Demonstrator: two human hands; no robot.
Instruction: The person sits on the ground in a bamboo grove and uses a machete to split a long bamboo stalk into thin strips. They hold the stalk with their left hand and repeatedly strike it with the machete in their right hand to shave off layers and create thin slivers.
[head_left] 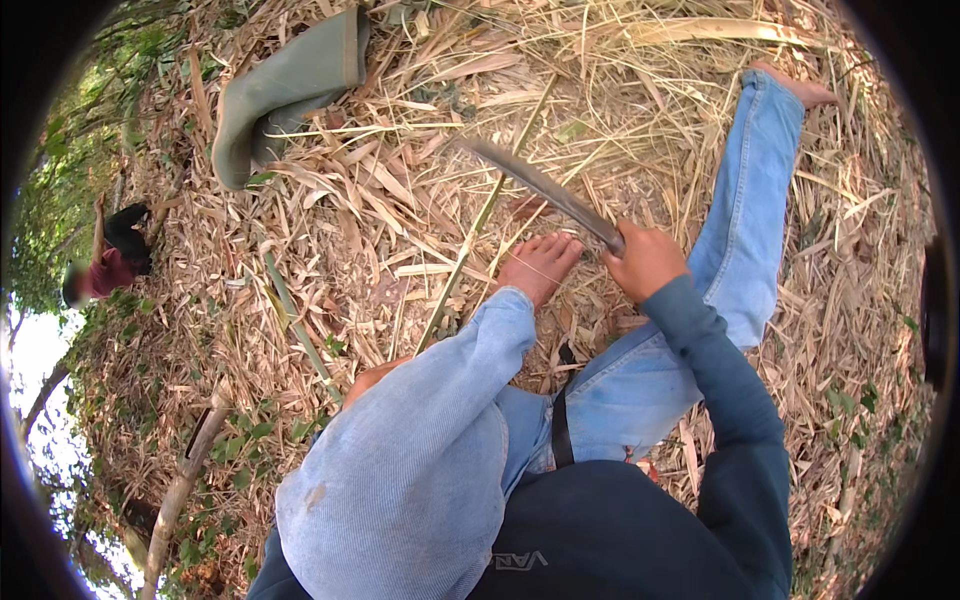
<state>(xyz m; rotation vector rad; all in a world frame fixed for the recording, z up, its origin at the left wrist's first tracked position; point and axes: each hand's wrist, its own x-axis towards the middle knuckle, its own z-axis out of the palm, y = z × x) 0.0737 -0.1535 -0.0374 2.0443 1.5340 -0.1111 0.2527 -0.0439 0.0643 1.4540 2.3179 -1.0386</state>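
Note:
My right hand is closed round the handle end of a machete, whose long dark blade slants up to the left above my bare foot. A long, thin greenish bamboo strip passes under the blade and runs down toward my bent knee. Only a sliver of my left hand shows beside that knee, near the strip's lower end. Its fingers are hidden behind my leg. Close by on the left lies a thicker green bamboo piece, its lower end reaching toward the same hand.
Dry leaves and pale shavings cover the ground. A pair of green rubber boots lies at the upper left. My other leg stretches out to the right. At far left are another person and a wooden pole.

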